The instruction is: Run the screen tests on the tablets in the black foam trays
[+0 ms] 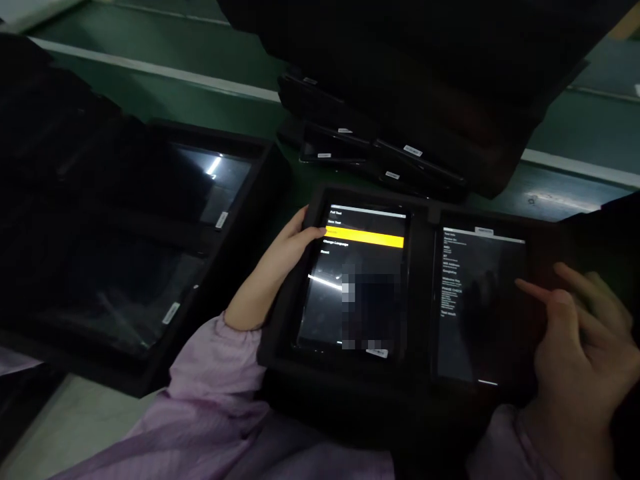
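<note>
Two tablets lie side by side in a black foam tray (pixel 425 213) in front of me. The left tablet (pixel 357 280) shows a menu with one yellow highlighted line. My left hand (pixel 277 267) grips the tray's left edge, thumb resting on that tablet's upper left corner. The right tablet (pixel 477 307) shows a dark screen of small white text. My right hand (pixel 575 333) hovers over its right edge, index finger stretched toward the screen, other fingers loosely curled, holding nothing.
Another black tray (pixel 150 253) with dark tablets sits to the left. A pile of several labelled tablets (pixel 375 153) lies behind on the green surface (pixel 165 100), under a large dark object (pixel 425 60). White stripes cross the surface.
</note>
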Action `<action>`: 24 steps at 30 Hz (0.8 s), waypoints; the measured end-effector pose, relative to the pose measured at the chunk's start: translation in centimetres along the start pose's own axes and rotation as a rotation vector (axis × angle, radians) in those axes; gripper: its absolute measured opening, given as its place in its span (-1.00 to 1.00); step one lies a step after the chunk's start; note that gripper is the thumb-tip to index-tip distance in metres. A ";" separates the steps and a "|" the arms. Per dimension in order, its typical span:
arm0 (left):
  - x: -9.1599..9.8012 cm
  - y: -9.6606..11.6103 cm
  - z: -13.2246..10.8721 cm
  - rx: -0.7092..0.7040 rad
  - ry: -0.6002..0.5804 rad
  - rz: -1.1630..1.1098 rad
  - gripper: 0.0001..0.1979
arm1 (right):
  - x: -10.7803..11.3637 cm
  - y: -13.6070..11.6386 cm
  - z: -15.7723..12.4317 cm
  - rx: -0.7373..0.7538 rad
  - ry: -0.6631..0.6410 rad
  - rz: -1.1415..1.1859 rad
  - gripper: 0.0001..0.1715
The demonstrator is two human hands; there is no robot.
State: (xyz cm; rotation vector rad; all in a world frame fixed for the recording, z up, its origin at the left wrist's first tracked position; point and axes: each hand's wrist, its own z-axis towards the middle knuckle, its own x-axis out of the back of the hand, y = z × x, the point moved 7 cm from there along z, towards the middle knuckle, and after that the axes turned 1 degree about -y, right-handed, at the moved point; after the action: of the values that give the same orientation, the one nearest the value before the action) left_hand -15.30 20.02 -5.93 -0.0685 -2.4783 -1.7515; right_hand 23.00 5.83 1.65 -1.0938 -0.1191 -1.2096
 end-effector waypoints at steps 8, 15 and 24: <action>0.7 1.3 -2.1 -0.024 -0.006 0.043 -0.27 | -2.3 -1.4 -0.5 0.237 -0.286 -0.046 -0.52; 0.7 1.4 -2.2 0.000 0.015 0.079 -0.25 | -4.1 -2.5 -2.1 0.382 -0.612 0.056 -0.57; 0.9 0.9 -1.9 -0.028 -0.022 0.123 -0.21 | -1.4 -2.4 0.1 0.275 -0.225 0.010 -0.45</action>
State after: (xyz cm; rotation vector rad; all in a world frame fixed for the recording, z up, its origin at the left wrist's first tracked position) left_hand -16.03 18.48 -4.29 -0.2389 -2.4079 -1.7449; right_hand 20.54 7.00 2.34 -0.9824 -0.4400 -1.0227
